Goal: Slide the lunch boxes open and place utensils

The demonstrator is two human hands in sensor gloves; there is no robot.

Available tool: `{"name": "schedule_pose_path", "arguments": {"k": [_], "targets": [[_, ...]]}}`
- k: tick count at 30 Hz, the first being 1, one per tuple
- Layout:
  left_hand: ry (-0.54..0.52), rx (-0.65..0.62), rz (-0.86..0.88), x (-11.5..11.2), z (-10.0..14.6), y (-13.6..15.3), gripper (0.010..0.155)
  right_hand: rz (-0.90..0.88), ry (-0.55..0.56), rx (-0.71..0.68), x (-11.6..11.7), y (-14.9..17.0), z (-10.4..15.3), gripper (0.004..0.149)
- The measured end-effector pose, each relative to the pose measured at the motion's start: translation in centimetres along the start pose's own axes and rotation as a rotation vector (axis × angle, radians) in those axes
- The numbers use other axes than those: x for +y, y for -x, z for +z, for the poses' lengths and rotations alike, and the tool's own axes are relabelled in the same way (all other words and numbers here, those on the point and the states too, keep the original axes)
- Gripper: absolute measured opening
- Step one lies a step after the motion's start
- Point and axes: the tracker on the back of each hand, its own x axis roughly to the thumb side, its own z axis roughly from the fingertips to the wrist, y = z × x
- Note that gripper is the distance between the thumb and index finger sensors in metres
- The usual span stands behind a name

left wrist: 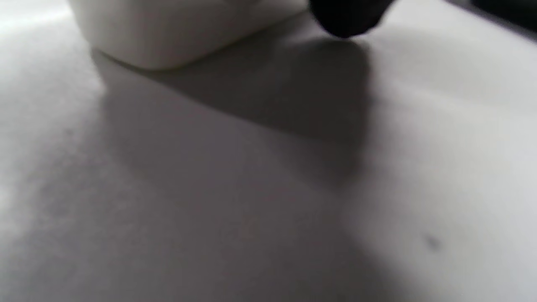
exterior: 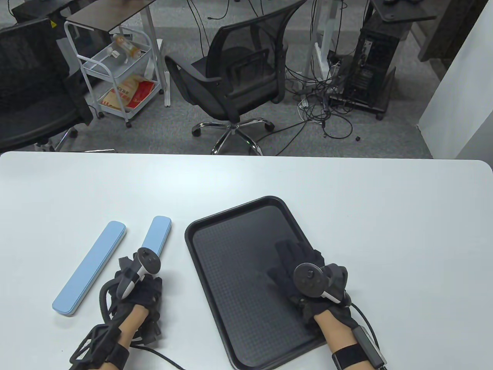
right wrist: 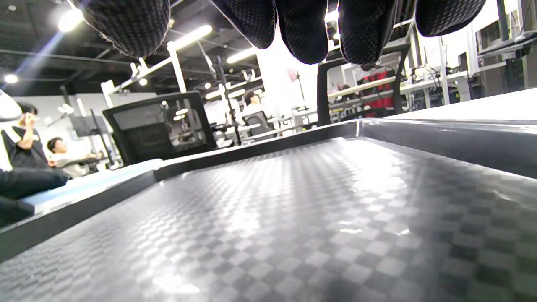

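Two long blue lunch boxes on the white bench (exterior: 346, 200), both lids on as far as I can see. The left box (exterior: 89, 268) lies on its own, well apart from both hands. The right box (exterior: 157, 235) is just left of the black tray (exterior: 231, 239), and its near end disappears under the left hand (exterior: 136, 283). Can't tell if that hand is actually gripping the box or only resting on it; the left wrist view is a blurry mess, just a pale rounded corner of the box and one dark fingertip beside it.

The right hand (exterior: 304, 277) is over the near right part of the tray, fingers (right wrist: 302, 29) spread loosely and holding nothing, hovering above the textured tray floor in the right wrist view.

No utensils visible yet, so I'd guess they're inside the boxes and opening hasn't started.

What could go wrong: that box is smooth and skinny on a slick bench. Push the lid one-handed and the whole thing probably just skates forward or swings into the tray rim instead of sliding open. A lid popping free suddenly could dump the utensils onto the bench.
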Motion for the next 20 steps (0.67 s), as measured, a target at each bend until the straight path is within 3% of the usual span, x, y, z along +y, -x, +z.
{"name": "schedule_pose_path", "arguments": {"k": [4, 7, 12, 15, 20], "targets": [[-0.119, -0.093, 0.083, 1.6, 1.0, -0.1, 0.088, 0.151, -0.056, -0.038, 0.4, -0.7, 0.0, 0.075], [-0.062, -0.134, -0.007, 1.8, 1.7, -0.7, 0.085, 0.231, -0.135, -0.065, 0.6, -1.2, -0.1, 0.076], [-0.177, -0.287, -0.114, 1.8, 2.8, -2.0, 0.088, 0.264, -0.296, -0.07, 1.4, -1.7, -0.1, 0.079], [-0.24, -0.359, -0.14, 1.9, 3.1, -2.6, 0.087, 0.283, -0.31, -0.076, 1.8, -1.7, -0.1, 0.079], [-0.236, -0.388, -0.138, 2.1, 3.2, -3.0, 0.086, 0.304, -0.281, -0.097, 2.2, -1.7, 0.1, 0.079]]}}
